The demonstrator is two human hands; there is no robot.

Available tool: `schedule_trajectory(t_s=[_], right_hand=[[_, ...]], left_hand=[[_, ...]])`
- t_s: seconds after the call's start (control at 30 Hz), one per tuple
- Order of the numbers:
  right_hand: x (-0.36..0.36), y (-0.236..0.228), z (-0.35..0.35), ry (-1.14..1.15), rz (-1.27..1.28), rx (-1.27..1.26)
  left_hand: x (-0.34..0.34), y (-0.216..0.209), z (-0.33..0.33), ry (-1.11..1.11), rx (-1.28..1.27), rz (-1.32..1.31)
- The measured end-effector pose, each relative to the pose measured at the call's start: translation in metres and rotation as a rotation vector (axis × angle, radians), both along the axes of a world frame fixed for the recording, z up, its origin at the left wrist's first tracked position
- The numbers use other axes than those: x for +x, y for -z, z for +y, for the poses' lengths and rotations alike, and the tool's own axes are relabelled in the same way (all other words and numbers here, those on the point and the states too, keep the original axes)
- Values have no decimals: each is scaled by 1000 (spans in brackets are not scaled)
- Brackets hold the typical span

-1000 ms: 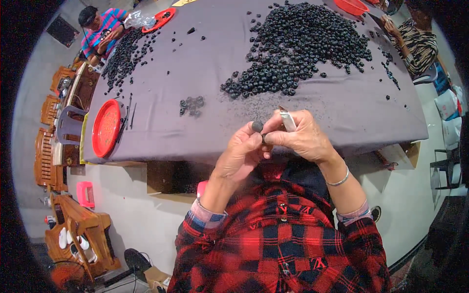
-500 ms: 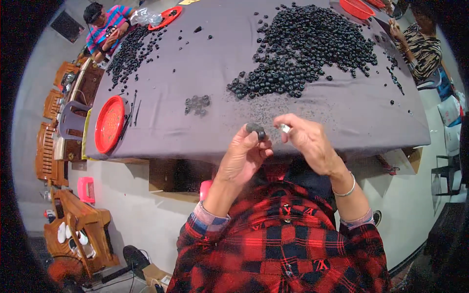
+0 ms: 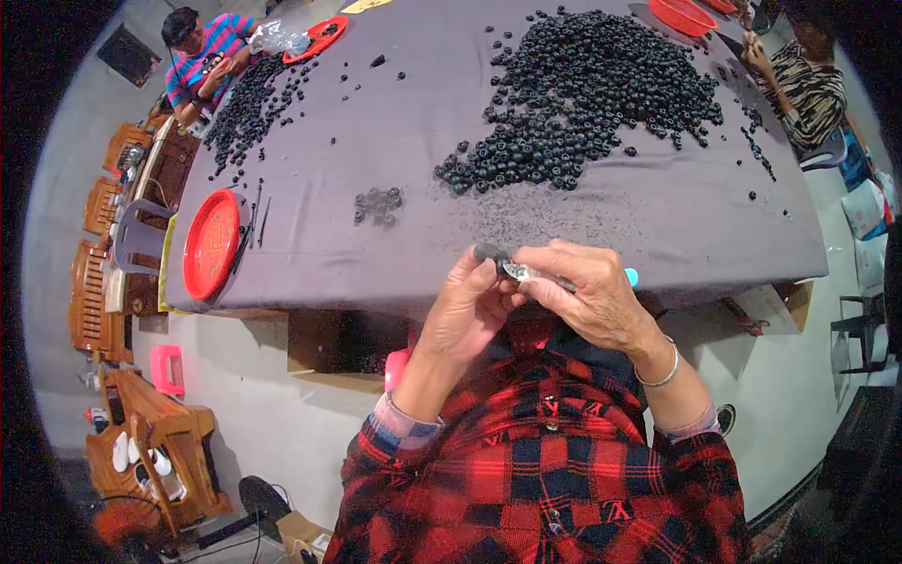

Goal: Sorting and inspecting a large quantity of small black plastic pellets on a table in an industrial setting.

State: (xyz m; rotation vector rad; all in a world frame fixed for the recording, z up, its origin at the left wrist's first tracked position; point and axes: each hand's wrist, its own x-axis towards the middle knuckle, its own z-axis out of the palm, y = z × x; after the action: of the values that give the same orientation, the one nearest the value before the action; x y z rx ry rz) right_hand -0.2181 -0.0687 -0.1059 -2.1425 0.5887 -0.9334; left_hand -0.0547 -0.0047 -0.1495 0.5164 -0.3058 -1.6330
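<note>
Just over the table's near edge, my left hand pinches a small black round part between thumb and fingers. A dark covering is on one of its fingertips. My right hand is closed around a small hand tool with a silvery metal blade; a teal end shows beyond the hand. The metal tip meets the black part, and the two hands nearly touch. Fine dark crumbs lie on the cloth beyond them. Fingers hide most of the part and of the tool's handle.
A large heap of black ring-like parts covers the far right; a small cluster lies left of centre. A red tray and thin dark sticks are at left. Two people sit at the far corners, one near another heap.
My right hand has moved left, bringing the tool's metal tip from apart onto the black part. The teal end has come into sight. My left hand has stayed nearly still.
</note>
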Motion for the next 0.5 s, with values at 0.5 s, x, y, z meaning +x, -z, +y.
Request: schedule_trajectory(t_s=[0.5], right_hand=[[-1, 6, -5, -22, 56, 17]], left_hand=[[1, 6, -1, 0, -31, 28]])
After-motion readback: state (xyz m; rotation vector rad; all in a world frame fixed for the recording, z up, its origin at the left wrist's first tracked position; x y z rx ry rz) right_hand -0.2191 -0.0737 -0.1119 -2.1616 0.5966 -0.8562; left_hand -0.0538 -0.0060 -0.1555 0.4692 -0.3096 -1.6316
